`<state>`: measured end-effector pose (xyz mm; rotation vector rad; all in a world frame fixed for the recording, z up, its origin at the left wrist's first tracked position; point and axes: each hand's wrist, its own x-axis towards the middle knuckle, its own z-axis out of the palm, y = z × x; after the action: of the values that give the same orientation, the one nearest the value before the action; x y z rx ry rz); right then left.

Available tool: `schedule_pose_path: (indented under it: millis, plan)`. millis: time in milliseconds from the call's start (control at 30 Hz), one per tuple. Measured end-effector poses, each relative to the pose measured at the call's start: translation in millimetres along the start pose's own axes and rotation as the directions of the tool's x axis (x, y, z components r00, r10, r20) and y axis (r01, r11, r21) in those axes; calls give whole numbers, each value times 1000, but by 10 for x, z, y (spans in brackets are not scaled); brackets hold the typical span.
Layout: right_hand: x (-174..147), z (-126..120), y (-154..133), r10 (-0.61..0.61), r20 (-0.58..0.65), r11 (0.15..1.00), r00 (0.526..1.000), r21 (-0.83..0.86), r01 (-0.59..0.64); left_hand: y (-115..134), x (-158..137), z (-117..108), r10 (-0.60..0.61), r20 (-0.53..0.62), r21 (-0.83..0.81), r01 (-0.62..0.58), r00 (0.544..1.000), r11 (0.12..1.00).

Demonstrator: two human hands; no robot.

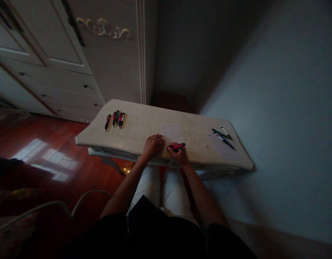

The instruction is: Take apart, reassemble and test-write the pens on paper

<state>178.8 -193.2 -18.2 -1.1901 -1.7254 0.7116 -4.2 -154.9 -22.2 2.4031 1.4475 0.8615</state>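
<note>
My right hand [180, 154] is closed around a pink pen [179, 146] with dark parts, near the table's front edge. Just beyond it lies a white sheet of paper [171, 132]. My left hand [153, 145] rests flat on the tabletop at the paper's left side, fingers stretched out, with a ring on one of them. Whether its fingertips touch the paper's edge is hard to make out in the dim light. The pen's tip is hidden by my right fingers.
The narrow white table [139, 111] carries several pens [118, 119] at its left. At its right, a few more pens [222, 136] lie by a written-on sheet [222, 148]. A wall [284, 126] borders the right side; a cabinet [114, 64] stands behind at left.
</note>
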Motion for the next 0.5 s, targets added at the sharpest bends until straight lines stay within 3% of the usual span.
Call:
schedule_pose_path:
  millis: [200,333,500]
  plan:
    - [-17,-6,1,23,-19,998,1000,56,-22,-4,2,14,-1,4,14,1,1000,1000]
    - [-10,-16,48,145,-113,966,983,231,-116,0,2,22,-9,-11,10,9,1000,1000]
    - [14,-54,55,169,-210,922,963,379,-79,10,5,18,-11,-22,14,11,1000,1000]
